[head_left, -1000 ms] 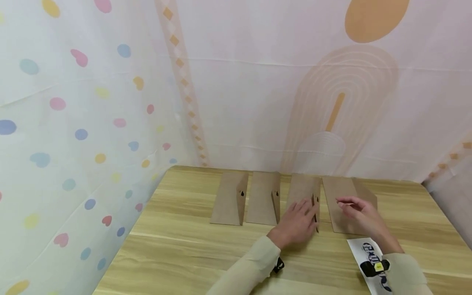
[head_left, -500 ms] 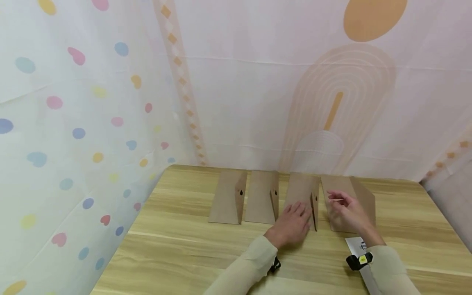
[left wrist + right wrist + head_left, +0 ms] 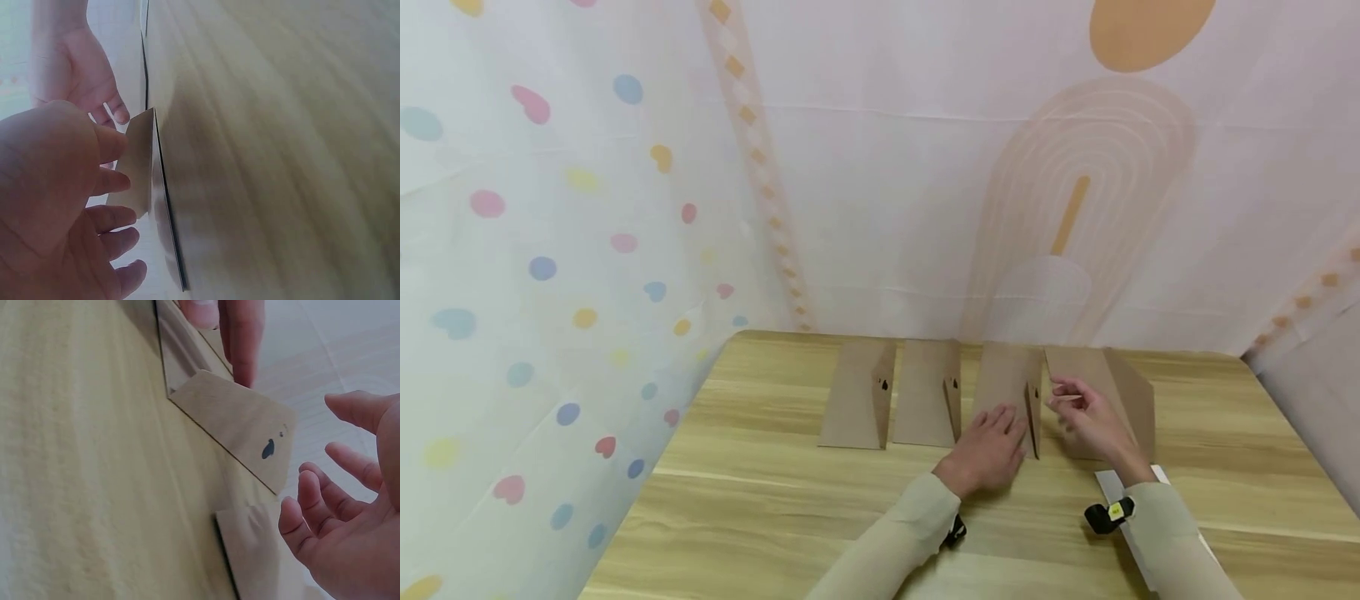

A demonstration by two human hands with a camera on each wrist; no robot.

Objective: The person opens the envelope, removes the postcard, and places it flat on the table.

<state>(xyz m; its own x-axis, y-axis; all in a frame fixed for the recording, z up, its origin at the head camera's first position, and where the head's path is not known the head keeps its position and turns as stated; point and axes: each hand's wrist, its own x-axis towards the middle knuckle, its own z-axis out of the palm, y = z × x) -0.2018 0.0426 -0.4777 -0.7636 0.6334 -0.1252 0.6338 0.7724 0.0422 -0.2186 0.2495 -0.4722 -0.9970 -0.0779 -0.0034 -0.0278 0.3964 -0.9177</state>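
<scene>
A row of brown kraft-paper envelopes lies along the back of the table. My left hand (image 3: 988,450) rests its fingers on the lower part of the third envelope (image 3: 1000,375), whose right flap (image 3: 237,425) stands up, showing a small black mark in the right wrist view. Just right of that flap, my right hand (image 3: 1093,421) hovers with loosely bent fingers, over the left part of the fourth envelope (image 3: 1078,367). In the right wrist view its fingers and thumb are spread apart, with nothing seen between them.
Left of my hands lie the first envelope (image 3: 853,396) and the second envelope (image 3: 923,396), their marked flaps raised. A white sheet (image 3: 1138,550) lies partly under my right forearm. Patterned cloth (image 3: 887,208) hangs behind the wooden table (image 3: 760,500).
My right hand has moved left, from over the fourth envelope towards the third one's flap. My left hand's fingers have come off that flap onto the envelope's face. The view has shifted slightly.
</scene>
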